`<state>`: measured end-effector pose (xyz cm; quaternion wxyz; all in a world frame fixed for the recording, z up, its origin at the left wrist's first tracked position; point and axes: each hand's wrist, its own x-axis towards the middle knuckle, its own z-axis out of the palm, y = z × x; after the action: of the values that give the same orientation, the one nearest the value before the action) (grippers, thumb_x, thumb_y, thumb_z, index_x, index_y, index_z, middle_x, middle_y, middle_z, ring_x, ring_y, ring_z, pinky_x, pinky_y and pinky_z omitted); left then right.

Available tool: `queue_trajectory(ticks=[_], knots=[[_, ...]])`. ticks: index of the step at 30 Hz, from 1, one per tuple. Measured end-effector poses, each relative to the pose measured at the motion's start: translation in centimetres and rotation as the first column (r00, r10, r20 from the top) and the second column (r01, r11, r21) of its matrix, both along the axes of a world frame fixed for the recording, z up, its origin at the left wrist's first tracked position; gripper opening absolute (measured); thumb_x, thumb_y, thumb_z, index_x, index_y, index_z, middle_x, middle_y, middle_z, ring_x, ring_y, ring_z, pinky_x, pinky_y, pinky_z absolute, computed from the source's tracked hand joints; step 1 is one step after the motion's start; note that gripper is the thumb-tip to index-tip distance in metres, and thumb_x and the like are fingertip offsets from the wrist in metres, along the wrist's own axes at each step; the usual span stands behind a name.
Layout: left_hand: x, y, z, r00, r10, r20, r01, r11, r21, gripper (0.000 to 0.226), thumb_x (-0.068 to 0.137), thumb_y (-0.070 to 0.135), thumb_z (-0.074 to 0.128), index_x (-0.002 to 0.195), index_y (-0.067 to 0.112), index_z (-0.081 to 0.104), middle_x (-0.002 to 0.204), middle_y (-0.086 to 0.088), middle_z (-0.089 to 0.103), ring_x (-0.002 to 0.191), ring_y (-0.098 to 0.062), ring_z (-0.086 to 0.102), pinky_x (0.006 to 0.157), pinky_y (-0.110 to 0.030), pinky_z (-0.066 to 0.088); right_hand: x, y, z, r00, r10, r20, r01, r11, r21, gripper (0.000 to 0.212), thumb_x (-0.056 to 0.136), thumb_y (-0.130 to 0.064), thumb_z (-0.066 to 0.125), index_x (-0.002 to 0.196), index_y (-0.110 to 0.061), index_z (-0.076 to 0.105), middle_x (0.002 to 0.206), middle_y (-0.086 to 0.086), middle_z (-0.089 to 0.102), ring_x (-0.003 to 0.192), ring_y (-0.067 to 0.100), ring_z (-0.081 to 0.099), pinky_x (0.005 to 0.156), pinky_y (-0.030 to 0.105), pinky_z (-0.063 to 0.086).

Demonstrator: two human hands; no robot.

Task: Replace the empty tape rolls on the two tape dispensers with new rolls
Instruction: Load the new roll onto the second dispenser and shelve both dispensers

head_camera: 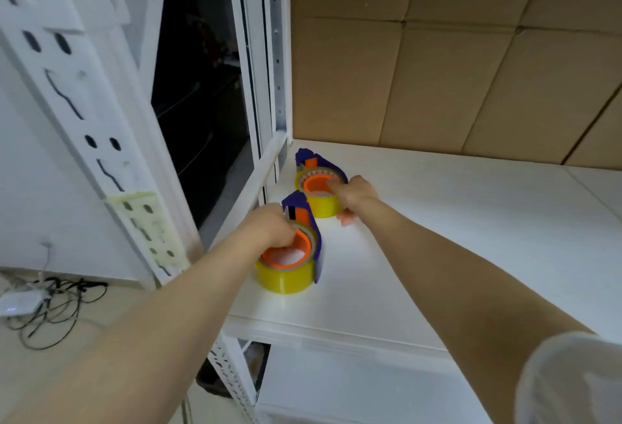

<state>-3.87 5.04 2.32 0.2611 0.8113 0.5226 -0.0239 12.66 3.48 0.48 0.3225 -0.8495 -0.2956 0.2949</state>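
Both hands on two loaded tape dispensers on white shelf, looks like late step: setting down or picking up

Left hand (269, 226) curled over top of near dispenser (304, 221), fingers into orange hub, yellow roll (284, 277) on it looks full; right hand (353, 193) closed around far dispenser (316, 164), fingertip in its orange core, thumb low beside its yellow roll (323, 206). Both dispensers sit at left end of shelf (437, 255), close together, near the upright post (279, 53), cardboard boxes (437, 70) behind. No empty cores in view, so swap seems done. Next move, by judgement: check rolls seated on hubs and tape fed to cutter; cutter end hard to see
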Motion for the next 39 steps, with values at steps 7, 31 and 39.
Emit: queue_trajectory(ticks=[7,31,39], knots=[[-0.3,0.9,-1.3,0.985,-0.095,-0.144,0.117,0.981,0.157,0.025,0.089,0.011,0.048,0.113,0.009,0.053,0.12,-0.013,0.058,0.11,-0.03,0.056,0.087,-0.037,0.047,-0.1,0.9,-0.7,0.994,-0.052,0.091,0.052,0.999,0.005,0.02,0.091,-0.029,0.046,0.101,-0.012,0.047,0.094,0.013,0.066,0.047,0.022,0.063,0.05,0.028,0.052],[34.9,-31.3,3.2,0.809,-0.586,-0.041,0.574,0.772,0.273,0.028,0.079,0.009,0.053,0.104,0.015,0.063,0.073,-0.002,0.051,0.074,-0.027,0.058,0.06,-0.029,0.046,29.1,-49.7,3.7,0.769,-0.638,0.047,0.616,0.758,0.212,0.032,0.093,-0.025,0.046,0.118,-0.005,0.051,0.105,0.014,0.057,0.079,0.032,0.065,0.067,0.04,0.059],[47.7,-42.4,3.7,0.745,-0.667,-0.014,0.647,0.717,0.261,0.022,0.078,0.008,0.054,0.098,0.013,0.062,0.077,-0.007,0.056,0.076,-0.029,0.065,0.068,-0.033,0.058,37.7,-65.4,1.6,0.614,-0.788,0.031,0.77,0.608,0.194,0.027,0.094,-0.028,0.044,0.11,-0.007,0.05,0.1,0.013,0.06,0.052,0.022,0.06,0.05,0.026,0.053]])
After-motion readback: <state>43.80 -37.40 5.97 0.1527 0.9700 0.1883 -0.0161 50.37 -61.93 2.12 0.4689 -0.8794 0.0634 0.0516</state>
